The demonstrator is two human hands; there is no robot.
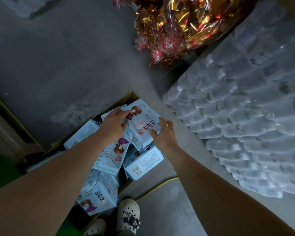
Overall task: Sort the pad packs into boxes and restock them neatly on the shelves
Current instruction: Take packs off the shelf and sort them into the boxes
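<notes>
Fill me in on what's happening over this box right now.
A person stands over an open cardboard box on the floor, loosely piled with light blue pad packs. Both hands are on the top pack: the left hand on its left side, the right hand gripping its right edge. Shrink-wrapped bottles are stacked at right.

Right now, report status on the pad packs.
Both hands, left hand and right hand, grip the top pad pack. Other packs jumbled in cardboard box. Nothing blocking.
</notes>
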